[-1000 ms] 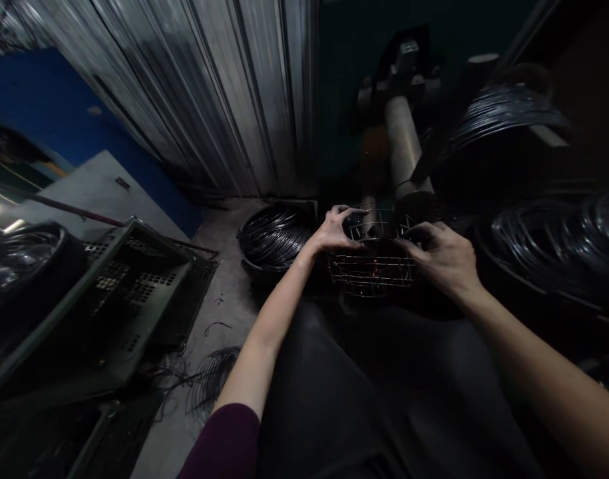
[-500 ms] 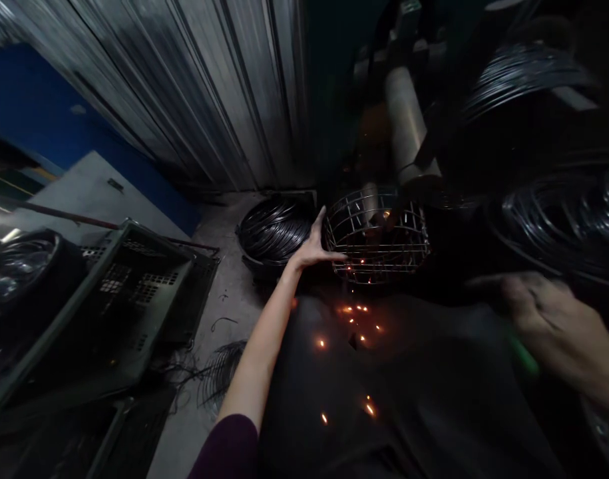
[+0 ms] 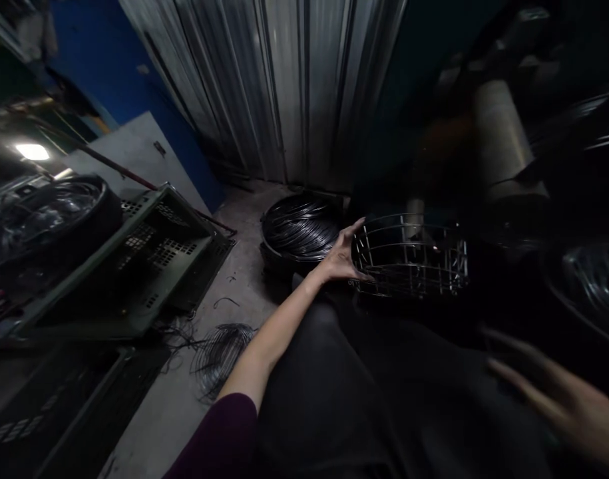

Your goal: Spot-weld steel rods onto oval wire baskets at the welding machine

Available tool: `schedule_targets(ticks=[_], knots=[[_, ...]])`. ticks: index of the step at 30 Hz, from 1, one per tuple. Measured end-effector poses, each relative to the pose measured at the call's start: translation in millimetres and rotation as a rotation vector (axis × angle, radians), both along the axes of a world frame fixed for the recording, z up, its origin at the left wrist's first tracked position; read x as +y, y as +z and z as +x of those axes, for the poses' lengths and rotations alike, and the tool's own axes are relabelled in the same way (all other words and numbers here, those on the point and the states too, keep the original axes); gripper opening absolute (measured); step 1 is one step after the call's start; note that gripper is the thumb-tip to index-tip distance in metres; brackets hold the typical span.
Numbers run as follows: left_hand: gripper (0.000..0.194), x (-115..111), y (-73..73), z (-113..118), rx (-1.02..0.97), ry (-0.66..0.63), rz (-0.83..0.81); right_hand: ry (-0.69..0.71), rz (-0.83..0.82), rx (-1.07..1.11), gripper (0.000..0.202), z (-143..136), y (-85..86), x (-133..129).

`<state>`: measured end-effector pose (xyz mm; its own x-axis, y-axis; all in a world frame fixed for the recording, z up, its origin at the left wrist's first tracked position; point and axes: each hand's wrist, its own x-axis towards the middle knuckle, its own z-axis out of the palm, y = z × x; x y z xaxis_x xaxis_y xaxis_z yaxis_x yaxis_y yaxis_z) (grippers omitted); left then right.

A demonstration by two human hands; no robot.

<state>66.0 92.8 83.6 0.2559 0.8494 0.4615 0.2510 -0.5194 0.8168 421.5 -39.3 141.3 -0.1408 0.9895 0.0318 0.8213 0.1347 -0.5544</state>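
Observation:
A round wire cage [image 3: 408,256] of thin metal rods is at the centre right, below a metal cylinder of a machine. My left hand [image 3: 343,258] grips its left side, thumb and fingers spread around the rim. My right hand [image 3: 548,379] is at the lower right, apart from the cage, blurred, its fingers stretched out with nothing visible in them. Dark cloth [image 3: 384,386] covers my lap below the cage.
A tub of coiled black wire [image 3: 304,226] stands behind my left hand. Green crates [image 3: 149,266] and another wire-filled tub [image 3: 49,213] are at the left. Loose wire coils [image 3: 221,359] lie on the floor. The machine's cylinder [image 3: 504,133] hangs at the upper right.
The glowing sparks over the cloth are gone. The view has shifted, so the cage and my left hand appear further right. The cage looks turned, and my right hand's fingers are more spread.

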Motion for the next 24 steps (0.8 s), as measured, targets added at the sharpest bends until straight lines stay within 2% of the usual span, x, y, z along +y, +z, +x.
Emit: schedule_targets(ticks=[2, 3, 5, 7, 9, 10, 12, 14, 16, 19, 24], knots=[[0.14, -10, 14.1, -4, 0.115, -0.027, 0.074, 0.033, -0.079, 0.223, 0.049, -35, 33.8, 15], [0.136, -15, 22.1, -5, 0.17, -0.045, 0.094, 0.06, -0.098, 0.288, 0.043, -53, 49.6, 23], [0.129, -27, 38.0, -5, 0.268, -0.082, 0.107, 0.161, -0.28, 0.391, 0.034, -84, 75.0, 41], [0.126, -37, 51.6, -2, 0.346, -0.122, 0.099, 0.193, -0.541, 0.43, 0.035, -108, 89.2, 58], [0.122, -45, 61.2, 3, 0.387, -0.139, 0.078, 0.149, -0.662, 0.378, 0.036, -121, 91.6, 70], [0.12, -49, 64.5, 6, 0.399, -0.135, 0.062, 0.132, -0.612, 0.317, 0.036, -124, 89.2, 73], [0.114, -54, 68.6, 11, 0.427, -0.115, 0.031, 0.167, -0.334, 0.131, 0.035, -124, 80.2, 72], [0.105, -56, 70.6, 16, 0.469, -0.107, 0.013, 0.298, -0.013, -0.127, 0.036, -120, 69.8, 62], [0.098, -57, 71.8, 21, 0.519, -0.114, 0.014, 0.42, 0.183, -0.382, 0.041, -114, 62.0, 50], [0.093, -58, 75.1, 29, 0.571, -0.107, 0.027, 0.499, 0.286, -0.583, 0.041, -104, 57.9, 38], [0.097, -61, 87.9, 41, 0.581, -0.085, -0.01, 0.537, 0.473, -0.565, 0.039, -90, 59.4, 38]])
